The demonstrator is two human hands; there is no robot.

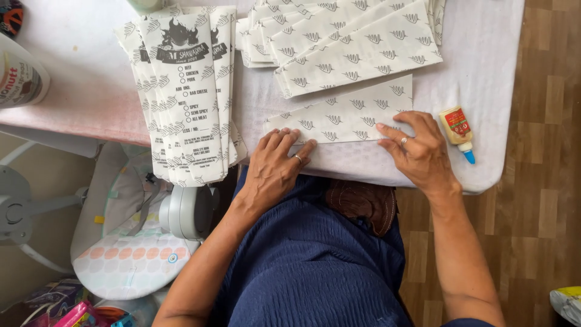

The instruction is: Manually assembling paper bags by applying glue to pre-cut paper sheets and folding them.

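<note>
A long white paper sheet printed with a small leaf pattern (348,112) lies on the cloth-covered table (478,79) near its front edge. My left hand (275,163) presses flat on the sheet's lower left corner, fingers together, a ring on one finger. My right hand (417,148) presses its fingertips on the sheet's lower right edge, also with a ring. Neither hand grips anything. A small glue bottle (458,130) with a blue tip lies just right of my right hand.
A fanned stack of printed paper bags (184,91) lies at the left. More patterned sheets (351,36) are piled at the back. A white tub (18,75) sits at far left. A baby seat (130,242) stands on the floor beside my lap.
</note>
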